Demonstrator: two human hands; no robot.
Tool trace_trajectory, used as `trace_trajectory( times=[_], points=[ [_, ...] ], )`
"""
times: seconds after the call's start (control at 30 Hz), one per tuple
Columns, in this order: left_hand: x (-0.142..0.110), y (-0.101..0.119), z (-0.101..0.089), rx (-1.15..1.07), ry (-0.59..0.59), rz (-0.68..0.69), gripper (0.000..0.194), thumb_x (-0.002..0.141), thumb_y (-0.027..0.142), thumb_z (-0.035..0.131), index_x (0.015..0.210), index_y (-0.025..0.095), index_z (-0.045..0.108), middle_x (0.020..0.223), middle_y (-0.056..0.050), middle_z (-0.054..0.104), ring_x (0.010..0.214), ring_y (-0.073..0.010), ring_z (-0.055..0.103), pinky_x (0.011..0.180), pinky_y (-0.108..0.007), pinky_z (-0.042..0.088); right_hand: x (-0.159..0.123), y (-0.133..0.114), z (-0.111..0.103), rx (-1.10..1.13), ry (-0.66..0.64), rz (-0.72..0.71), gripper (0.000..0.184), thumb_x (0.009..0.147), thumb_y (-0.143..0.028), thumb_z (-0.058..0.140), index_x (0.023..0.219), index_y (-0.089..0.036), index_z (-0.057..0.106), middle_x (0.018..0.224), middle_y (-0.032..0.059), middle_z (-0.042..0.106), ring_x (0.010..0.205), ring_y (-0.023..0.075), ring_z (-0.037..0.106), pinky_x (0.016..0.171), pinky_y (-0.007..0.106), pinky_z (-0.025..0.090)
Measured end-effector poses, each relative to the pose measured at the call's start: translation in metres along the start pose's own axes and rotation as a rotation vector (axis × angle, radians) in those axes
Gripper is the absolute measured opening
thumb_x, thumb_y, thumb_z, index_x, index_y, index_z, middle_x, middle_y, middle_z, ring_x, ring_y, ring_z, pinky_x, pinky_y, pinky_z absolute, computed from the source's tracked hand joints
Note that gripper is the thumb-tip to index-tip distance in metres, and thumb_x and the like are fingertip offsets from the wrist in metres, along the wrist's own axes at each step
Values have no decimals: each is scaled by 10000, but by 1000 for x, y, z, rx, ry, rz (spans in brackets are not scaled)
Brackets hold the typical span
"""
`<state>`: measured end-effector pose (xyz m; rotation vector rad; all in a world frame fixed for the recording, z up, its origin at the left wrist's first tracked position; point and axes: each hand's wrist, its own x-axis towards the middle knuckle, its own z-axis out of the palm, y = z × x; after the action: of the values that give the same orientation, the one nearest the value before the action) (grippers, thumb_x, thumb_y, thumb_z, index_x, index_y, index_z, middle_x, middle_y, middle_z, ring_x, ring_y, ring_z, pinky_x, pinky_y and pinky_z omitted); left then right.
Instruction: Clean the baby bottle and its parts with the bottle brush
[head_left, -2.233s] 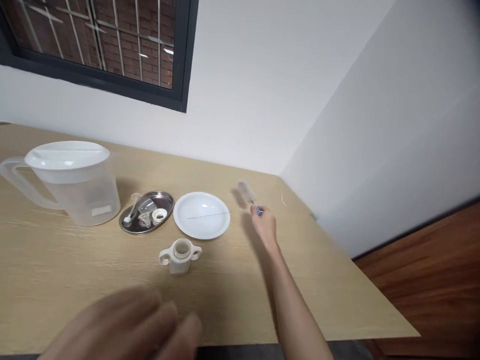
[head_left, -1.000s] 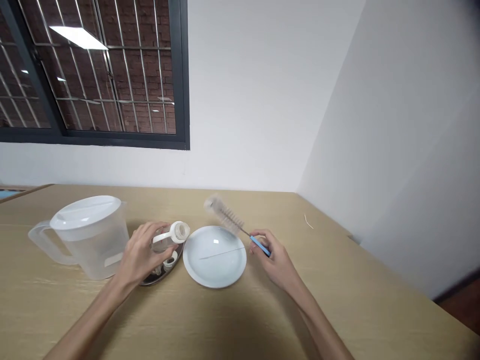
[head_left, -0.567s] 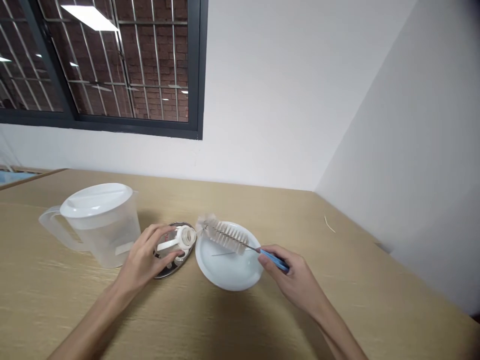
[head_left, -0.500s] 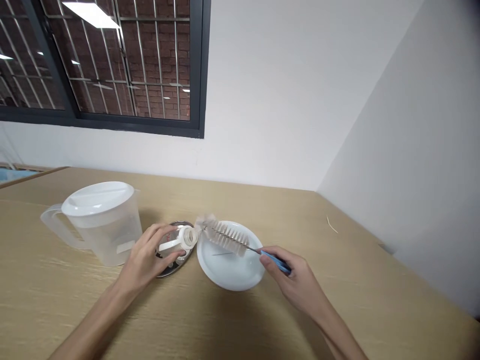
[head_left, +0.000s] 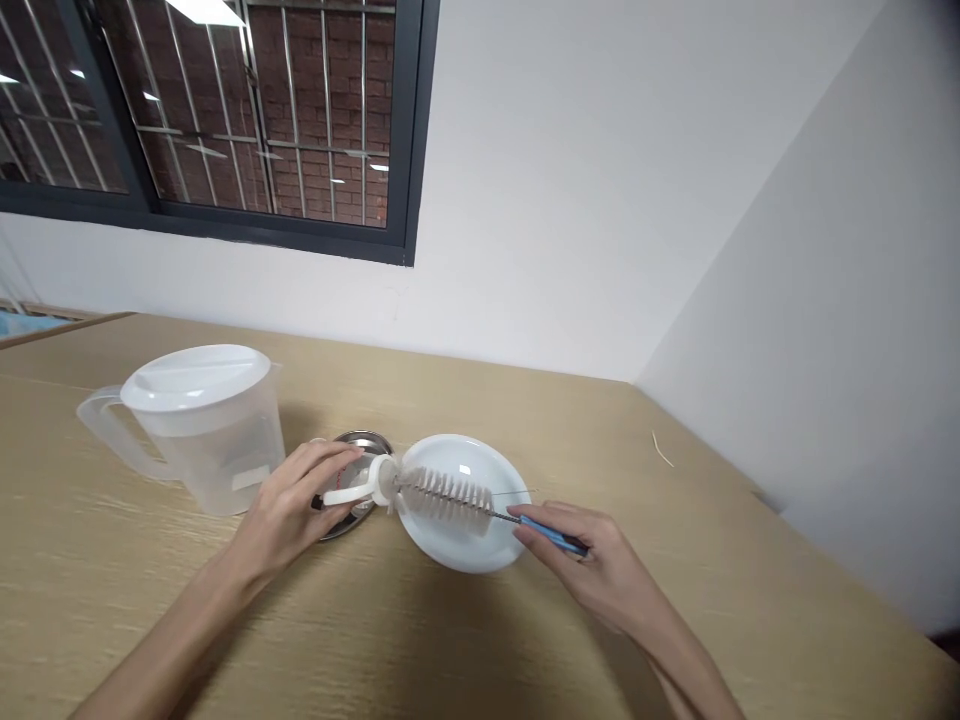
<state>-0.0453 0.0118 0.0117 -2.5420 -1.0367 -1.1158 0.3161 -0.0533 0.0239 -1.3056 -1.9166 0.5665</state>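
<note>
My left hand [head_left: 296,500] is closed around a small clear bottle [head_left: 358,486] with a white collar and a white handle, held on its side with the mouth facing right. In my right hand [head_left: 574,540] is the blue handle of a bottle brush [head_left: 450,495]. Its white bristles point left, and the tip meets the bottle's mouth; how far it is inside I cannot tell. Below the brush sits a white bowl [head_left: 461,555]. Behind and under the bottle lies a round metal dish [head_left: 367,440], partly hidden by my left hand.
A translucent pitcher [head_left: 217,440] with a white lid stands to the left of my left hand. On the right of the wooden table [head_left: 585,430] lies a thin pale strip [head_left: 662,449]. A wall and a barred window [head_left: 262,120] rise behind the table.
The brush has shifted so its tip now lines up with and touches the bottle's mouth; before, it was above and beside it. The view has tilted slightly.
</note>
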Motion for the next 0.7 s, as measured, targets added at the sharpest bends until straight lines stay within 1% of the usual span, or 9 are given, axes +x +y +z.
trace_trajectory(
  times=[0.07,0.2,0.37,0.47,0.57,0.7],
  points=[
    [-2,0,1,2,-16,26,442,915,228,628,1349,203,550,1280,-121,650,1163,-258,636,977,-368,532,-1,-2,-4,-25,-44,11,256,940,-409,590,1031,-271,785,1004,39,766,884,209,705,758,291,551],
    [-6,1,5,30,-41,78,477,926,190,603,1392,199,502,1320,-136,631,1219,-269,606,1042,-428,505,-4,-6,-10,-76,-126,47,294,964,-428,544,990,-251,778,955,33,755,779,183,668,659,266,493],
    [-5,6,4,69,-9,146,490,943,135,536,1424,203,469,1314,-141,644,1235,-274,602,1040,-439,513,-5,-13,-15,-95,-159,53,354,975,-455,503,929,-222,765,820,28,702,691,160,577,607,258,421],
    [-3,10,1,89,20,191,522,939,100,513,1448,199,449,1290,-138,661,1233,-276,602,1041,-444,516,-6,-17,-17,-76,-191,69,386,979,-468,483,835,-215,736,734,5,622,650,139,485,583,252,365],
    [-2,12,-1,85,32,214,549,938,93,514,1470,204,433,1283,-132,670,1248,-282,596,1054,-449,513,-6,-19,-18,-31,-208,92,439,976,-497,468,715,-203,663,662,-11,511,622,127,382,561,254,304],
    [-2,12,-3,90,58,223,573,942,92,497,1493,229,421,1295,-115,675,1257,-282,598,1073,-445,506,-5,-22,-17,27,-222,131,472,975,-508,463,642,-193,572,619,-22,393,618,120,292,545,262,239]
  ],
)
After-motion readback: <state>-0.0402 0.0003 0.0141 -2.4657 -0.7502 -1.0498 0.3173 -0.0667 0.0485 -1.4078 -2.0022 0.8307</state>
